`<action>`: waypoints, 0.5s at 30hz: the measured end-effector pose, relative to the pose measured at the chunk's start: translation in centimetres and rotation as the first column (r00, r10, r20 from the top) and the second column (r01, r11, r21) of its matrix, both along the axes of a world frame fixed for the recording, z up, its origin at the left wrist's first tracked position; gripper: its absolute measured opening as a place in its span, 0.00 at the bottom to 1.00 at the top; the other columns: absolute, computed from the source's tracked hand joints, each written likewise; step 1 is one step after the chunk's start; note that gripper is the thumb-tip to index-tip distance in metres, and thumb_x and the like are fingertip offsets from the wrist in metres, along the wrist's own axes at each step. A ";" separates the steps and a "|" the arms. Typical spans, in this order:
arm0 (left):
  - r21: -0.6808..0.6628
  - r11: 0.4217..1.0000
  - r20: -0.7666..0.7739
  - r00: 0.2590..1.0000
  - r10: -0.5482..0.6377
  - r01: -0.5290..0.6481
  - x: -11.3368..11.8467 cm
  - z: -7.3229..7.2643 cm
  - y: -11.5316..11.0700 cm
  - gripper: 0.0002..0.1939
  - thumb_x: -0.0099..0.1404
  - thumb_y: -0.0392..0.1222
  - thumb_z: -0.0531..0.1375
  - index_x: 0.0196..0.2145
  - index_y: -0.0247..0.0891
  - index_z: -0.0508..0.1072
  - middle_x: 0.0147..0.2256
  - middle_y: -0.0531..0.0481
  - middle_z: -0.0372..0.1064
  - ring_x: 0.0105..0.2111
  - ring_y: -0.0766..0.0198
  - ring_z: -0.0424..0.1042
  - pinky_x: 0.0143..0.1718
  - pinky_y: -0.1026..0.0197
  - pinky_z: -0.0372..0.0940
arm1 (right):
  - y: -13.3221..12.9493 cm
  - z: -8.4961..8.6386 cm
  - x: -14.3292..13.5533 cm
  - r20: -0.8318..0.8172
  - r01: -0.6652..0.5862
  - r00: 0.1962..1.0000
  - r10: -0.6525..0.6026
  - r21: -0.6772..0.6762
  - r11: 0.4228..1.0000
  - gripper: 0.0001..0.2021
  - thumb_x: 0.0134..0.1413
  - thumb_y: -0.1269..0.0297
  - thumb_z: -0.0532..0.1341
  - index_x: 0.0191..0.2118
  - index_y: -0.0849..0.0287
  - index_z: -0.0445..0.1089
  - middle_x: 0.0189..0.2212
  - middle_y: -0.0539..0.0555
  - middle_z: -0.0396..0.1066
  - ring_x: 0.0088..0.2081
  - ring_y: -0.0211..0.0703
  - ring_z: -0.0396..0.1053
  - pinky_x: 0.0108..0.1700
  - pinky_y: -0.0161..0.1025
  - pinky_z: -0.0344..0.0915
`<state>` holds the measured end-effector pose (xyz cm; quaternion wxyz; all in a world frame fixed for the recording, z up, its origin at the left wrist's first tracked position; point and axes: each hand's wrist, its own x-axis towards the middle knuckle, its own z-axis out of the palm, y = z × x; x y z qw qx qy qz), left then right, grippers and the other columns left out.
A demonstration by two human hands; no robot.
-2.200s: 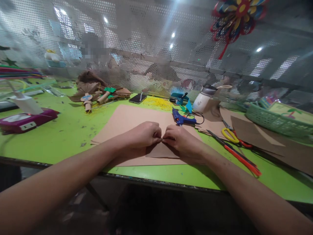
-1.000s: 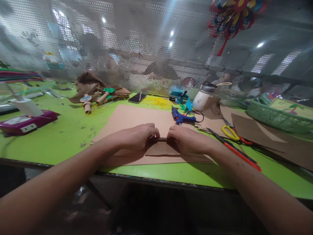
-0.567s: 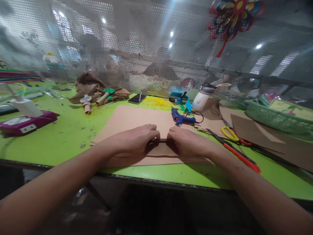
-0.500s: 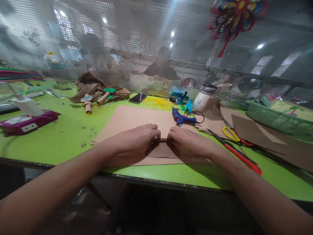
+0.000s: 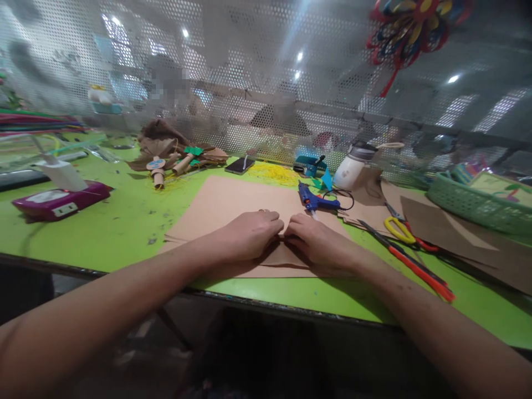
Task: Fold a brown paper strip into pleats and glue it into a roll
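The person's left hand point(image 5: 257, 235) and right hand point(image 5: 310, 238) face each other with a narrow gap between, each grip apparently pinched down on the far edge of a small brown sheet point(image 5: 285, 259), where a thin dark roll or fold shows. Two grips, one on either side of the middle, probably keep that edge straight and evenly tight. The small sheet lies on larger tan sheets point(image 5: 245, 195), which likely serve as a flat, clean pad near the front of the green bench point(image 5: 137, 227).

Just beyond the right hand, a blue glue gun point(image 5: 320, 203) rests on the pad's far right, presumably parked within reach. Farther right lie a red-handled tool point(image 5: 407, 260) and yellow-handled scissors point(image 5: 399, 230), beside more brown paper point(image 5: 444, 230). At far left, brown paper bundles point(image 5: 158, 158) sit left of a phone point(image 5: 240, 165).

The fingers cover both ends of the fold, so whether it is rolled or only creased is hard to tell; the thumbs are mostly hidden too. The red-handled tool's exact kind is unclear, the green basket point(image 5: 477, 206) is cut off at right, and shapes behind the perforated panel point(image 5: 233, 72) are blurred.
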<state>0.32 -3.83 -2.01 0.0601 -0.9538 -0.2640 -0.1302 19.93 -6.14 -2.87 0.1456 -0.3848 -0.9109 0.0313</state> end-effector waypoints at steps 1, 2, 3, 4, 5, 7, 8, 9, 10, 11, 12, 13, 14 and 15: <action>-0.006 1.000 0.001 1.000 0.000 0.000 0.0 0.1 -0.1 0.07 0.64 0.39 0.51 0.32 0.35 0.67 0.31 0.46 0.64 0.29 0.62 0.62 0.29 0.60 0.56 | 0.0 0.0 0.1 -0.004 -0.008 1.000 0.008 -0.001 1.000 0.06 0.58 0.70 0.53 0.37 0.61 0.67 0.35 0.56 0.64 0.38 0.42 0.61 0.38 0.38 0.58; -0.021 1.000 -0.002 1.000 -0.001 0.001 0.0 0.3 -0.2 0.07 0.64 0.38 0.51 0.32 0.35 0.67 0.31 0.46 0.64 0.29 0.62 0.62 0.30 0.60 0.56 | 0.1 -0.1 0.1 -0.005 -0.013 1.000 0.013 0.000 1.000 0.06 0.58 0.70 0.54 0.38 0.61 0.67 0.36 0.57 0.64 0.38 0.43 0.61 0.38 0.38 0.58; -0.040 0.999 -0.005 1.000 -0.001 0.000 -0.1 0.4 -0.3 0.07 0.64 0.38 0.51 0.32 0.35 0.67 0.31 0.46 0.64 0.29 0.62 0.62 0.30 0.60 0.56 | 0.1 -0.1 0.2 -0.004 -0.016 1.000 0.016 0.002 1.000 0.06 0.57 0.70 0.54 0.38 0.61 0.67 0.36 0.57 0.64 0.38 0.43 0.61 0.38 0.38 0.58; -0.063 0.998 -0.008 1.000 0.000 0.000 -0.2 0.6 -0.4 0.06 0.64 0.38 0.51 0.33 0.35 0.67 0.31 0.46 0.65 0.28 0.63 0.62 0.30 0.61 0.56 | 0.1 -0.1 0.3 0.001 -0.018 1.000 0.017 0.003 1.000 0.05 0.57 0.70 0.54 0.37 0.61 0.67 0.36 0.57 0.64 0.37 0.43 0.61 0.37 0.38 0.57; -0.087 0.996 -0.011 1.000 0.000 -0.001 -0.2 0.8 -0.5 0.06 0.64 0.37 0.51 0.33 0.35 0.67 0.31 0.47 0.65 0.28 0.63 0.62 0.30 0.61 0.56 | 0.1 -0.1 0.4 0.011 -0.014 1.000 0.014 0.004 1.000 0.05 0.56 0.70 0.55 0.37 0.61 0.66 0.36 0.56 0.64 0.37 0.43 0.60 0.37 0.38 0.57; -0.122 0.992 0.004 1.000 0.010 -0.009 -0.5 1.0 -0.6 0.06 0.64 0.37 0.51 0.33 0.35 0.67 0.32 0.47 0.64 0.28 0.63 0.62 0.30 0.62 0.56 | 0.1 -0.1 0.5 0.034 0.002 0.999 -0.002 0.001 1.000 0.04 0.56 0.70 0.55 0.36 0.60 0.66 0.35 0.56 0.64 0.36 0.42 0.60 0.36 0.37 0.56; -0.136 0.991 0.018 1.000 0.017 -0.014 -0.7 1.0 -0.6 0.06 0.64 0.37 0.51 0.32 0.36 0.67 0.31 0.47 0.64 0.28 0.64 0.62 0.29 0.62 0.56 | 0.1 0.0 0.6 0.046 0.011 0.999 -0.011 0.000 1.000 0.03 0.55 0.70 0.55 0.35 0.60 0.66 0.34 0.55 0.64 0.36 0.42 0.60 0.36 0.37 0.56; -0.155 0.988 0.029 0.999 0.020 -0.016 -0.9 1.0 -0.6 0.07 0.64 0.37 0.50 0.32 0.36 0.67 0.31 0.48 0.64 0.28 0.64 0.62 0.29 0.62 0.56 | 0.1 0.1 0.7 0.057 0.019 0.998 -0.019 0.000 1.000 0.03 0.55 0.71 0.55 0.35 0.60 0.65 0.34 0.55 0.64 0.35 0.42 0.59 0.35 0.37 0.56; -0.176 0.984 0.037 0.999 0.021 -0.014 -1.1 0.9 -0.5 0.07 0.64 0.37 0.50 0.32 0.37 0.67 0.31 0.48 0.64 0.28 0.64 0.62 0.29 0.62 0.55 | 0.0 0.2 0.7 0.069 0.020 0.997 -0.020 0.001 1.000 0.03 0.54 0.71 0.55 0.35 0.59 0.65 0.34 0.54 0.64 0.35 0.41 0.59 0.35 0.36 0.56; -0.202 0.979 0.039 0.999 0.015 -0.007 -1.3 0.8 -0.4 0.07 0.63 0.37 0.51 0.31 0.37 0.67 0.31 0.49 0.63 0.28 0.64 0.62 0.29 0.63 0.55 | -0.1 0.3 0.8 0.080 0.018 0.997 -0.018 0.004 1.000 0.03 0.54 0.70 0.55 0.35 0.59 0.65 0.33 0.54 0.64 0.35 0.41 0.59 0.35 0.36 0.55; -0.223 0.975 0.040 0.999 0.006 0.003 -1.5 0.7 -0.3 0.07 0.63 0.38 0.51 0.32 0.38 0.68 0.31 0.50 0.63 0.28 0.64 0.62 0.29 0.63 0.56 | -0.2 0.5 0.8 0.089 0.013 0.996 -0.014 0.008 1.000 0.03 0.54 0.70 0.55 0.35 0.59 0.65 0.33 0.54 0.64 0.35 0.41 0.59 0.34 0.36 0.55; -0.241 0.970 0.040 0.999 -0.003 0.013 -1.6 0.6 -0.1 0.07 0.63 0.37 0.51 0.33 0.38 0.68 0.32 0.50 0.64 0.29 0.64 0.62 0.30 0.63 0.56 | -0.3 0.7 0.8 0.098 0.009 0.995 -0.010 0.010 1.000 0.03 0.54 0.70 0.55 0.35 0.59 0.65 0.33 0.53 0.64 0.35 0.41 0.59 0.34 0.36 0.55; -0.251 0.968 0.044 0.999 -0.009 0.020 -1.7 0.6 0.0 0.06 0.62 0.37 0.52 0.34 0.39 0.69 0.32 0.50 0.64 0.30 0.64 0.62 0.30 0.63 0.56 | -0.4 0.9 0.8 0.104 0.005 0.995 -0.006 0.011 1.000 0.03 0.54 0.70 0.55 0.34 0.59 0.65 0.33 0.53 0.64 0.35 0.41 0.59 0.34 0.36 0.55; -0.255 0.967 0.047 0.999 -0.006 0.017 -1.7 0.5 0.1 0.06 0.62 0.37 0.52 0.34 0.40 0.69 0.33 0.51 0.64 0.30 0.64 0.62 0.31 0.63 0.56 | -0.6 1.0 0.8 0.109 0.005 0.994 -0.007 0.013 1.000 0.03 0.54 0.70 0.55 0.34 0.59 0.65 0.33 0.53 0.64 0.35 0.41 0.59 0.34 0.36 0.55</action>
